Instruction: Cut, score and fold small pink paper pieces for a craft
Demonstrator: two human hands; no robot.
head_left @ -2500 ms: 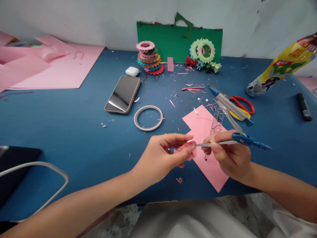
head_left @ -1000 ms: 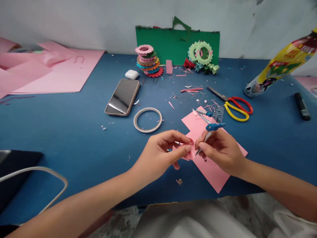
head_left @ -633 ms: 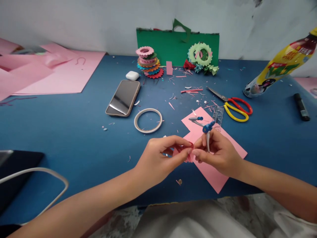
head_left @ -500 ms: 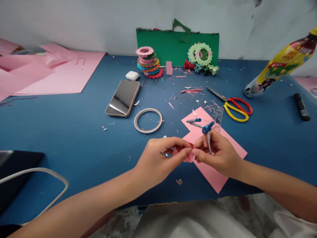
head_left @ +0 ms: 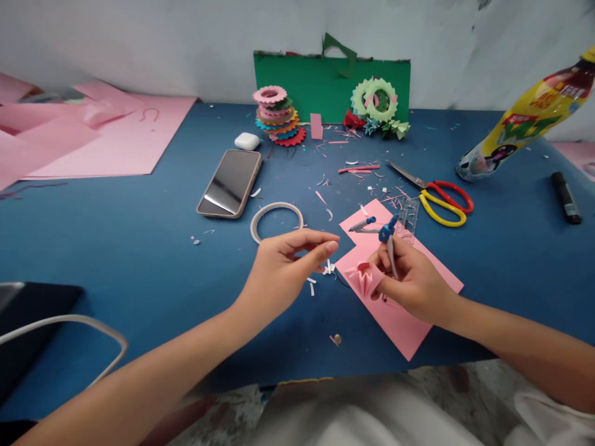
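My right hand (head_left: 409, 282) grips a blue and silver compass (head_left: 388, 238) upright and pinches a small pleated pink paper piece (head_left: 364, 280) at its fingertips. Both are held just above a pink sheet (head_left: 409, 313) lying on the blue table (head_left: 139, 248). My left hand (head_left: 281, 272) hovers a little to the left of the pleated piece, apart from it, fingers loosely curled, with nothing seen in them. Small white scraps (head_left: 320, 275) lie below its fingertips.
A tape ring (head_left: 277, 205), a phone (head_left: 230, 183) and an earbud case (head_left: 247, 141) lie beyond my left hand. Scissors (head_left: 444, 201), a clear ruler (head_left: 409, 217), a bottle (head_left: 525, 124) and a black marker (head_left: 567, 198) are to the right. Paper rosettes (head_left: 277, 114) and green card (head_left: 325, 83) stand at the back.
My left hand has let go of the pleated pink piece and drawn back to the left. My right hand now holds that piece together with the compass, which has swung upright.
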